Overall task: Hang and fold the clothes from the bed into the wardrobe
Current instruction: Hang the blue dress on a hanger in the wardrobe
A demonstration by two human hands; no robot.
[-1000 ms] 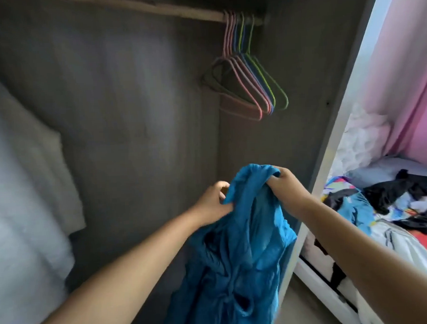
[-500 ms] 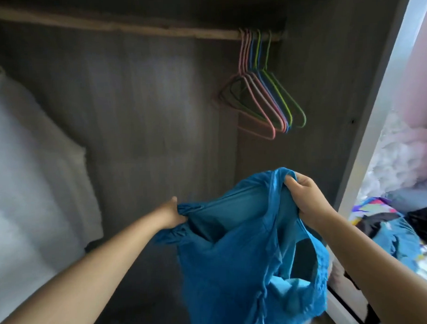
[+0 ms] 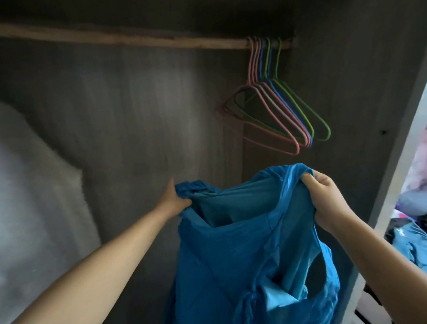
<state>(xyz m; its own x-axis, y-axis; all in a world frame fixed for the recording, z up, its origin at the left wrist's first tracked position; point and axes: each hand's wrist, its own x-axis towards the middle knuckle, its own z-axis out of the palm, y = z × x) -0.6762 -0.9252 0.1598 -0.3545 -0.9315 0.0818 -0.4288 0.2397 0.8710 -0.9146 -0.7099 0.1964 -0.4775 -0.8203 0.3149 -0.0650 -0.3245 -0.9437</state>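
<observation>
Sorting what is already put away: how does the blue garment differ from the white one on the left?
The blue garment is held up by the left hand and right hand; the white garment hangs untouched. The blue one is spread open mid-wardrobe; the white one sits at the far left. Both hang downward.
</observation>
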